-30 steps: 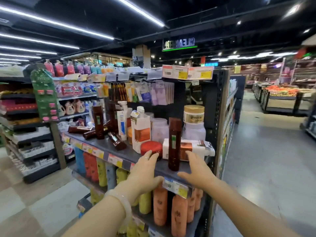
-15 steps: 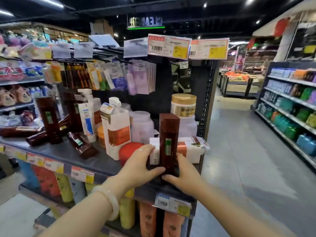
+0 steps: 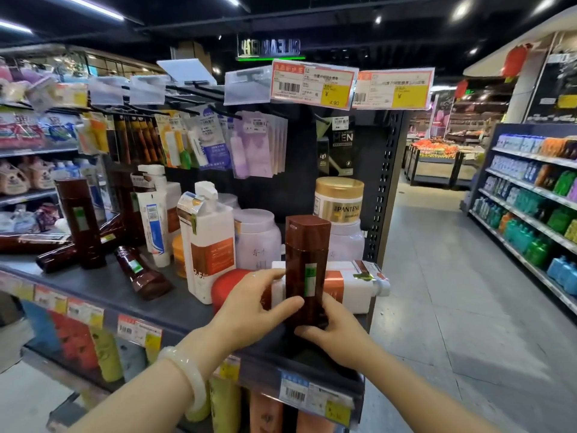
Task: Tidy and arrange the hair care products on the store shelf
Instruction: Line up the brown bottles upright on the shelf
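A tall brown bottle [image 3: 307, 260] with a green label stands upright near the front edge of the grey shelf [image 3: 150, 301]. My left hand [image 3: 253, 307] grips its lower left side, thumb across the front. My right hand [image 3: 331, 326] holds its base from the right. Behind it a white and orange bottle [image 3: 349, 285] lies on its side, next to a red-lidded jar [image 3: 229, 285]. A white pump bottle [image 3: 207, 245] stands to the left. Farther left one brown bottle [image 3: 81, 223] stands and several brown bottles [image 3: 142, 273] lie toppled.
A gold-lidded Pantene jar [image 3: 338, 200] sits on a white tub [image 3: 257, 235] row at the back. Sachets hang from pegs [image 3: 256, 145] above. Price tags [image 3: 313, 82] jut out overhead. The aisle floor [image 3: 452, 292] runs along the right, with stocked shelves [image 3: 537, 207] beyond.
I have come closer to the shelf. Both hands moved from the shelf's front edge up to the upright brown bottle and closed around its lower part.
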Available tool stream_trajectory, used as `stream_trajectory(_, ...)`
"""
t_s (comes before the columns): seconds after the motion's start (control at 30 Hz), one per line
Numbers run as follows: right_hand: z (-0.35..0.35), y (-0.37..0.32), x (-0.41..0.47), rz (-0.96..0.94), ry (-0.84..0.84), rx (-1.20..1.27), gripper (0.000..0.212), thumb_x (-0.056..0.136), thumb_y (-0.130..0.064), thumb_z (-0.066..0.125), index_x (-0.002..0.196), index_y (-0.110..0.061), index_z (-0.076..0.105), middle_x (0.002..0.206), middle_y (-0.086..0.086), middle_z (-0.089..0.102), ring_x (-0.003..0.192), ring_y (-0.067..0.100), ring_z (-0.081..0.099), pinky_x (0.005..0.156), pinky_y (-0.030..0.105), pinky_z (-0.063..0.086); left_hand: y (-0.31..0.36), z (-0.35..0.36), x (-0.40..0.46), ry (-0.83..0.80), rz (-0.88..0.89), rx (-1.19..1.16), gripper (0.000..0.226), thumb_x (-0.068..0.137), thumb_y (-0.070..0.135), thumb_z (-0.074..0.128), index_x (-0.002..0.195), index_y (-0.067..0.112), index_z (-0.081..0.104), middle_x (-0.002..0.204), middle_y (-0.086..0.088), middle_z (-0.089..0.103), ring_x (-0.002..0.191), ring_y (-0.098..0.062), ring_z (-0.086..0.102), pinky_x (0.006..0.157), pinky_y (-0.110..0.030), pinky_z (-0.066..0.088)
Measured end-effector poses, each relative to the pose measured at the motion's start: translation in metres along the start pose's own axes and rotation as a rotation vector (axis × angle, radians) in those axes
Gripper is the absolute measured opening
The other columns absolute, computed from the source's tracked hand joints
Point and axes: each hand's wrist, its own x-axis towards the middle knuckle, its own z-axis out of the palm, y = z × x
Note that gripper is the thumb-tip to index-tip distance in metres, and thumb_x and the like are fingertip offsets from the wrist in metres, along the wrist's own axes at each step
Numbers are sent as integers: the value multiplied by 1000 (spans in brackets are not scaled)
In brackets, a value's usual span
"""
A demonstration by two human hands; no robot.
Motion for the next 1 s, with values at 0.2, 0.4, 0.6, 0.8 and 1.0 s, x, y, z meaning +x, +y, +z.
stream_trajectory(0.2, 4, -2, -3, 5, 43, -13, 51, 75, -32, 74, 111, -45, 41, 111, -25, 55, 107, -3, 53, 95, 21, 45, -21, -12, -4, 55, 25, 167, 62, 71, 69, 42, 115, 27, 55, 114, 12, 57, 107, -5, 48, 97, -25, 38)
stream_trajectory(0.4, 11, -15, -6, 31, 184, -11, 53, 74, -29, 76, 114, -38, 42, 108, -22, 54, 105, 2, 52, 95, 23, 40, -53, -30, -19, -59, -53, 310, 76, 77, 69, 35, 135, 21, 44, 144, 2, 41, 135, -13, 30, 112, -25, 18)
stream_trajectory(0.6, 21, -32, -3, 55, 254, 23, 49, 74, -20, 76, 110, -34, 45, 106, -16, 57, 100, 4, 55, 90, 18, 41, -74, -63, -25, -223, -2, 264, 67, 84, 55, 52, 140, 23, 37, 151, 6, 29, 140, -8, 21, 115, -24, 16)
stream_trajectory(0.8, 53, -78, 20, -51, 272, 60, 39, 73, -8, 75, 98, -33, 57, 99, -14, 66, 89, -2, 64, 76, 12, 49, -100, -91, -30, -224, 72, 228, 57, 82, 49, 59, 131, 22, 48, 139, 8, 45, 130, -9, 37, 105, -16, 25)
stream_trajectory(1.0, 115, -108, 55, -37, 225, -5, 49, 72, -28, 78, 115, -25, 55, 109, -10, 63, 101, 5, 59, 92, 24, 48, -144, -128, -41, -92, 138, 334, 29, 85, 23, 58, 112, 14, 63, 118, 0, 61, 114, -17, 52, 99, -19, 33)
